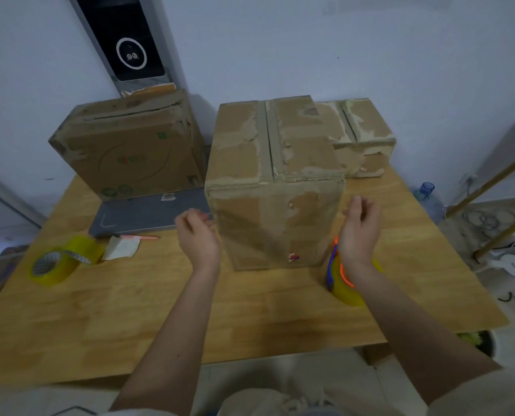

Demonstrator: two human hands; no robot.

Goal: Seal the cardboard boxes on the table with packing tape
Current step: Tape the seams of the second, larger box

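A tall cardboard box point(275, 187) stands upright in the middle of the wooden surface point(130, 310), its top flaps closed, the centre seam running away from the person. The left hand point(197, 235) hovers just beside the box's left face, fingers loosely curled, grip holding nothing. The right hand point(359, 228) hovers just beside the right face, grip half spread and empty. A yellow tape dispenser point(344, 280) lies right of the box, under the right wrist. A tape roll point(56, 264) sits well left of the box. Behind it stand a printed box point(130, 151) to the left and a small worn box point(362, 136) to the right.
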